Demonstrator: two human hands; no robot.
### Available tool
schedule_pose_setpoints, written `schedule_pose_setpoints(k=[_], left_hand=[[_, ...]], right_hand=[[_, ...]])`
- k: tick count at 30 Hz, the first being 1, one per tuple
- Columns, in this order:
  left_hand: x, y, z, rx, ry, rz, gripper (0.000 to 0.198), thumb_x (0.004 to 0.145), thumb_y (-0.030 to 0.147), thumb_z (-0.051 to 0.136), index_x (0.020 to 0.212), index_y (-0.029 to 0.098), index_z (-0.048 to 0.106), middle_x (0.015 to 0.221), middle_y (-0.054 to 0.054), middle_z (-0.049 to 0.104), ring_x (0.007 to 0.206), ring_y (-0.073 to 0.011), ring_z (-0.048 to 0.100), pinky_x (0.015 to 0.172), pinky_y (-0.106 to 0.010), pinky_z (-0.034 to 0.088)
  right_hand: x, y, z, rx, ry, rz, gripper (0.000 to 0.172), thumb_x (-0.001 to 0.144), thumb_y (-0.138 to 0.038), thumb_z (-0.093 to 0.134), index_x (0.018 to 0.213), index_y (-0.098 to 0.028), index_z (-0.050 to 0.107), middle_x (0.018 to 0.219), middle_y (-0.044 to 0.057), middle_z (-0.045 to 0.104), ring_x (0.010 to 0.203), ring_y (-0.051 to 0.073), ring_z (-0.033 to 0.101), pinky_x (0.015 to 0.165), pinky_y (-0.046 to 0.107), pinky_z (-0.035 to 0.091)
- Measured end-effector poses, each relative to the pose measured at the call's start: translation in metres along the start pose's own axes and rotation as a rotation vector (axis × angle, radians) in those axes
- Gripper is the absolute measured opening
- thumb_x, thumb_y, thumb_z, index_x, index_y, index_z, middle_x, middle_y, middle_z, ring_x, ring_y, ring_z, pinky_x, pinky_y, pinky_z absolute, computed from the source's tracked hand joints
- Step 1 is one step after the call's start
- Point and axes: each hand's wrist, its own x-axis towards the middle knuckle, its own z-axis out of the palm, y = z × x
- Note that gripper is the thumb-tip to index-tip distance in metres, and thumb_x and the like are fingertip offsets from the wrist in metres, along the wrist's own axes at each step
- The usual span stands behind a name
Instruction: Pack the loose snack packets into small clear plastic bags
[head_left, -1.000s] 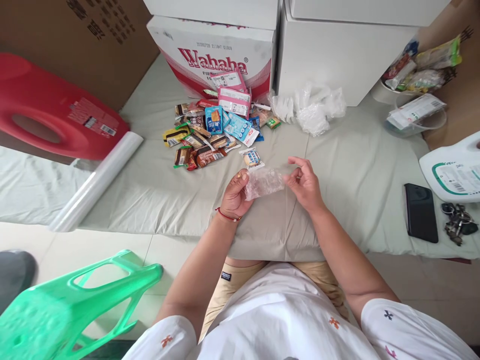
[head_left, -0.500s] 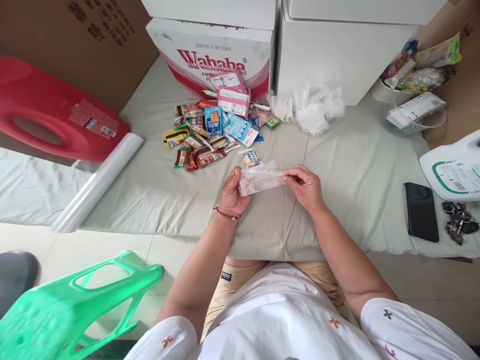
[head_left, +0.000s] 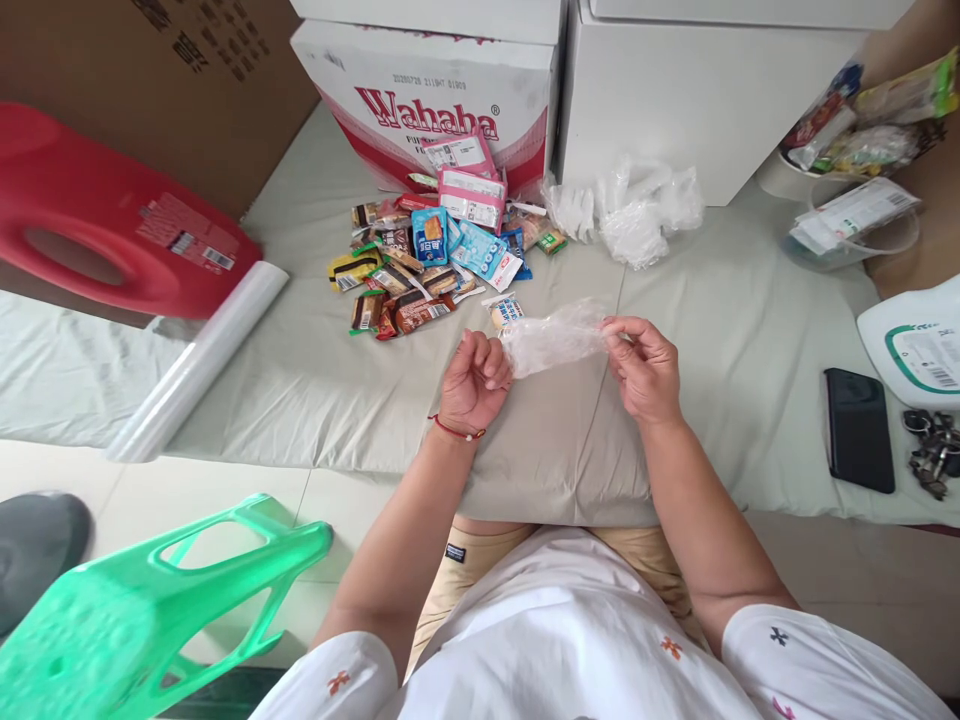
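A crumpled clear plastic bag (head_left: 555,338) is stretched between both hands, held up above the pale green mattress (head_left: 300,380) a little in from its near edge. The left hand (head_left: 474,382) is curled into a fist, pinching the bag's left end, a red string bracelet (head_left: 456,431) on its wrist. The right hand (head_left: 643,368) grips the right end between thumb and fingertips, the other fingers folded in.

Just behind the bag, partly hidden by it, lies a single small snack packet (head_left: 508,311). Beyond that, toward the far edge of the mattress, a heap of wrapped snacks (head_left: 420,265) spreads out, brown, yellow and blue wrappers jumbled together, with two pink packets (head_left: 469,185) leaning on a white and red Wahaba carton (head_left: 427,95). Right of the carton stands a plain white box (head_left: 690,100), and at its foot sits a loose pile of clear plastic bags (head_left: 630,205).

Out on the left, a roll of clear film (head_left: 199,365) lies slantwise across the mattress's near left edge, and a red plastic stool (head_left: 97,220) lies tipped over behind it against a brown cardboard box (head_left: 150,70). A green plastic stool (head_left: 157,610) lies on the floor at the near left.

Toward the right edge rest a black phone (head_left: 859,430) and, just beside it, a bunch of keys (head_left: 930,455). Behind them is a white jug with a green label (head_left: 919,345), and at the far right corner a clear tub (head_left: 855,225) and a bowl of packets (head_left: 862,130).

Between the hands and the snack heap, only that single packet lies in the way.
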Motion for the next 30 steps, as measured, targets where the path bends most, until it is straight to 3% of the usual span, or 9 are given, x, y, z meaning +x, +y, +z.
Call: schedule_pose_setpoints(k=[2, 5, 7, 10, 15, 19, 23, 26, 30], left_hand=[[0.001, 0.002, 0.002, 0.016, -0.005, -0.012, 0.056, 0.097, 0.063, 0.060, 0.064, 0.020, 0.045, 0.058, 0.004, 0.045, 0.044, -0.0069, 0.040, 0.044, -0.021, 0.036], [0.001, -0.001, 0.006, 0.133, -0.023, -0.076, 0.059, 0.093, 0.074, 0.055, 0.070, 0.020, 0.053, 0.065, 0.001, 0.055, 0.047, -0.0081, 0.044, 0.044, -0.022, 0.034], [-0.001, -0.008, 0.006, 0.248, -0.088, -0.108, 0.063, 0.087, 0.081, 0.056, 0.072, 0.020, 0.056, 0.065, 0.001, 0.056, 0.044, -0.0066, 0.037, 0.041, -0.022, 0.026], [-0.006, -0.018, 0.002, 0.447, -0.204, -0.082, 0.069, 0.082, 0.086, 0.058, 0.067, 0.019, 0.054, 0.057, 0.003, 0.047, 0.042, -0.0057, 0.029, 0.040, -0.023, 0.017], [-0.011, -0.023, -0.004, 0.649, -0.290, -0.007, 0.062, 0.085, 0.073, 0.068, 0.060, 0.018, 0.052, 0.051, 0.005, 0.039, 0.046, -0.0073, 0.031, 0.046, -0.025, 0.021], [-0.007, -0.023, -0.004, 0.576, -0.149, 0.030, 0.054, 0.084, 0.061, 0.078, 0.062, 0.019, 0.053, 0.055, 0.005, 0.043, 0.047, -0.0077, 0.036, 0.047, -0.025, 0.026], [-0.004, -0.024, -0.003, 0.385, -0.017, 0.083, 0.049, 0.079, 0.060, 0.083, 0.070, 0.019, 0.058, 0.061, 0.004, 0.049, 0.052, -0.0087, 0.043, 0.052, -0.024, 0.035], [-0.003, -0.025, -0.003, 0.350, 0.016, 0.142, 0.047, 0.080, 0.060, 0.083, 0.073, 0.019, 0.060, 0.063, 0.004, 0.049, 0.054, -0.0087, 0.043, 0.053, -0.024, 0.036], [-0.003, -0.028, -0.005, 0.384, 0.029, 0.209, 0.043, 0.081, 0.057, 0.084, 0.075, 0.020, 0.061, 0.064, 0.005, 0.048, 0.054, -0.0084, 0.041, 0.052, -0.023, 0.034]], right_hand=[[0.000, -0.003, -0.004, 0.083, -0.074, 0.062, 0.011, 0.088, -0.039, 0.077, 0.093, -0.029, 0.075, 0.090, -0.001, 0.072, 0.048, 0.007, 0.029, 0.044, 0.026, 0.024], [-0.003, -0.004, -0.004, 0.091, -0.213, 0.090, 0.008, 0.089, -0.034, 0.072, 0.091, -0.026, 0.074, 0.075, -0.002, 0.069, 0.048, 0.008, 0.034, 0.046, 0.025, 0.027], [-0.006, -0.004, 0.000, -0.004, -0.290, 0.050, 0.009, 0.090, -0.029, 0.067, 0.088, -0.024, 0.075, 0.073, -0.001, 0.067, 0.053, 0.010, 0.043, 0.050, 0.026, 0.033], [-0.010, -0.004, 0.007, -0.228, -0.344, -0.091, 0.016, 0.090, -0.022, 0.060, 0.084, -0.024, 0.075, 0.078, 0.000, 0.067, 0.067, 0.013, 0.056, 0.061, 0.028, 0.042], [-0.013, -0.003, 0.012, -0.362, -0.281, -0.177, 0.021, 0.090, -0.019, 0.057, 0.085, -0.027, 0.076, 0.084, 0.002, 0.069, 0.074, 0.017, 0.059, 0.064, 0.031, 0.044], [-0.009, -0.001, 0.009, -0.201, -0.200, -0.094, 0.020, 0.084, -0.020, 0.058, 0.071, -0.026, 0.071, 0.092, 0.003, 0.069, 0.067, 0.016, 0.054, 0.062, 0.034, 0.044], [0.001, 0.002, 0.001, 0.004, 0.004, 0.049, 0.014, 0.079, -0.025, 0.063, 0.065, -0.023, 0.061, 0.099, 0.003, 0.067, 0.063, 0.013, 0.048, 0.057, 0.031, 0.043], [0.008, 0.005, -0.002, 0.101, 0.105, 0.191, 0.018, 0.082, -0.042, 0.070, 0.080, -0.025, 0.063, 0.107, 0.004, 0.068, 0.070, 0.014, 0.055, 0.055, 0.028, 0.045], [0.007, 0.009, 0.002, 0.158, 0.052, 0.389, 0.054, 0.085, -0.073, 0.064, 0.113, -0.027, 0.065, 0.113, 0.007, 0.069, 0.089, 0.019, 0.065, 0.063, 0.029, 0.054]])
